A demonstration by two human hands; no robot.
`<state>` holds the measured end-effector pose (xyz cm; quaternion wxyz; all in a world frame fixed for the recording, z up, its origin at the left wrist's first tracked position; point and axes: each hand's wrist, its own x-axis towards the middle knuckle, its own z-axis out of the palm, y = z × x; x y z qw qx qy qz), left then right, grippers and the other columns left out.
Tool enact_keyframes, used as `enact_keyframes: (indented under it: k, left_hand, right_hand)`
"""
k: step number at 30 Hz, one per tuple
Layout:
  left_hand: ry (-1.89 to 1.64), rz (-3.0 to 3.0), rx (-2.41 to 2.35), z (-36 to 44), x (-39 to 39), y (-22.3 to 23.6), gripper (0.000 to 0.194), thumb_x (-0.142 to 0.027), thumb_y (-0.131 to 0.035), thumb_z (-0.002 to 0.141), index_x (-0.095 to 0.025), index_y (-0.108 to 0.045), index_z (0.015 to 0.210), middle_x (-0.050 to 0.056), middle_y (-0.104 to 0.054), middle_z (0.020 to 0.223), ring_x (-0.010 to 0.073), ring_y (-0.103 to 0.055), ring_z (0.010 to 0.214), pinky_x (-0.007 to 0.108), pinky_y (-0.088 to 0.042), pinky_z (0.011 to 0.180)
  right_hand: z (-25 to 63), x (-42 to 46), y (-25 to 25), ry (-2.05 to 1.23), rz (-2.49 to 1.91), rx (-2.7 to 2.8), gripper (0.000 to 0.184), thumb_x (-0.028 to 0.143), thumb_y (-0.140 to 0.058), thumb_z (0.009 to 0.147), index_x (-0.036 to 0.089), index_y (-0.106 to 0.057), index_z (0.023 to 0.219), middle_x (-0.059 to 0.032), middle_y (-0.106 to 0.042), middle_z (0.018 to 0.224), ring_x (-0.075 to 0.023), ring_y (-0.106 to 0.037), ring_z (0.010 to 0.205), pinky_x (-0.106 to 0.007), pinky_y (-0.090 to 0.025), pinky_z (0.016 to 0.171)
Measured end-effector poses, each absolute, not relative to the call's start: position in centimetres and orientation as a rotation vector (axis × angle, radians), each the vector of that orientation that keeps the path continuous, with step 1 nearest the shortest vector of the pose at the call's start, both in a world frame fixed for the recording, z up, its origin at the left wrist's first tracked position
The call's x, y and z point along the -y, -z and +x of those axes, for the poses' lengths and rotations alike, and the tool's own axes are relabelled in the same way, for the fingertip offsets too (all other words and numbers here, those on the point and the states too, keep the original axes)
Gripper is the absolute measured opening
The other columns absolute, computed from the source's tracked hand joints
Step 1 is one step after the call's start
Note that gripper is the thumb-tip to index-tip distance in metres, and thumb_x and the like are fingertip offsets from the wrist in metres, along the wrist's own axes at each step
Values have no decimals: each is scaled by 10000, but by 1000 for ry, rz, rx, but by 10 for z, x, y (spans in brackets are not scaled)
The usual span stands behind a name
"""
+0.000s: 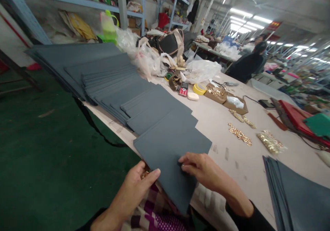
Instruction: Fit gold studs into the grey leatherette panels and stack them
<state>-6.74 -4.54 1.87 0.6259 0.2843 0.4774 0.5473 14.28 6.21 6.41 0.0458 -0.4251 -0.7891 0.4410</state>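
A dark blue-grey leather-like panel (pixel 167 145) lies nearest me, sticking out over the table's front edge. My left hand (pixel 134 188) is closed at the panel's left edge, thumb on top and fingers underneath. Small gold metal pieces (pixel 145 174) show between that thumb and the fingers. On the panel's upper face, my right hand (pixel 206 171) makes a pinch around something small, mostly hidden by the fingertips; a bit of shine shows there. Behind the near panel, more panels of the same colour (pixel 113 90) overlap in a fanned row.
Another panel stack (pixel 304 183) lies at right. On the table (pixel 216 121) are gold rings (pixel 239 134), a bag of gold hardware (pixel 270 141), cardboard boxes (pixel 216 93), yellow tape (pixel 199 89) and a phone (pixel 183 89). A person (pixel 247 62) sits farther back.
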Motion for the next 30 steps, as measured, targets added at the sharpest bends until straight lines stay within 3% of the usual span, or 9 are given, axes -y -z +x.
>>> enact_keyframes:
  k: [3, 5, 9, 12, 20, 23, 26, 28, 30]
  left_hand:
    - [-1221, 562, -1116, -53, 39, -20, 379, -432, -705, 784, -156, -673, 1042, 80, -717, 963, 223, -654, 892, 347, -515, 881]
    - [-1216, 486, -1155, -46, 34, -23, 364, -454, -730, 742, -154, -681, 942, 40, -685, 763, 185, -630, 705, 284, -530, 691]
    - [-1164, 445, -1215, -42, 29, -28, 383, -494, -771, 664, -147, -626, 732, -75, -436, 481, 47, -316, 389, 166, -273, 386]
    - [-1163, 471, -1207, -43, 28, -25, 411, -516, -759, 669, -145, -586, 701, -83, -415, 501, 23, -234, 383, 163, -177, 368]
    - [-1126, 496, -1211, -42, 26, -20, 467, -555, -702, 709, -183, -459, 565, -103, -303, 404, 36, -205, 367, 182, -177, 385]
    - [-1116, 596, -1343, -42, 27, -28, 416, -558, -691, 709, -178, -556, 611, -77, -387, 436, 55, -261, 368, 190, -225, 367]
    - [-1088, 940, -1484, -42, 24, -36, 324, -512, -619, 788, -197, -695, 777, 1, -607, 594, 136, -507, 461, 235, -435, 435]
    - [-1085, 1238, -1440, -39, 16, -37, 288, -457, -591, 820, -224, -732, 915, 39, -718, 809, 216, -670, 732, 277, -559, 655]
    - [-1068, 1549, -1338, -32, 6, -35, 331, -358, -608, 799, -247, -704, 1096, 39, -718, 1097, 252, -662, 1033, 305, -539, 897]
  right_hand:
    - [149, -60, -54, -1721, -1431, 1974, 119, 254, -638, 791, 162, -654, 865, 5, -646, 648, -131, -617, 595, -244, -497, 580]
    - [147, -64, -44, -1841, -1405, 1733, 212, 339, -707, 732, 149, -651, 808, 2, -638, 635, -125, -612, 590, -253, -516, 594]
    - [136, -71, -33, -1826, -1283, 1572, 319, 414, -783, 639, 139, -682, 768, 2, -634, 645, -108, -591, 593, -238, -512, 576]
    - [128, -72, -34, -1819, -1245, 1545, 337, 429, -789, 637, 138, -682, 770, 7, -625, 627, -104, -587, 577, -237, -511, 565]
    - [119, -73, -36, -1845, -1192, 1594, 318, 410, -775, 664, 141, -635, 759, 27, -591, 607, -91, -569, 544, -220, -503, 538]
    - [119, -72, -36, -1821, -1202, 1572, 330, 423, -769, 669, 159, -592, 756, 30, -588, 588, -102, -570, 532, -225, -499, 516]
    - [128, -73, -37, -1667, -1278, 1642, 333, 414, -783, 670, 176, -580, 783, 37, -591, 582, -101, -543, 511, -204, -448, 476]
    - [141, -75, -38, -1403, -1336, 1766, 329, 404, -809, 658, 180, -605, 786, 32, -604, 620, -102, -536, 548, -207, -435, 508]
    - [158, -75, -38, -1166, -1381, 1849, 287, 401, -803, 676, 190, -630, 765, 16, -630, 687, -126, -558, 634, -232, -462, 585]
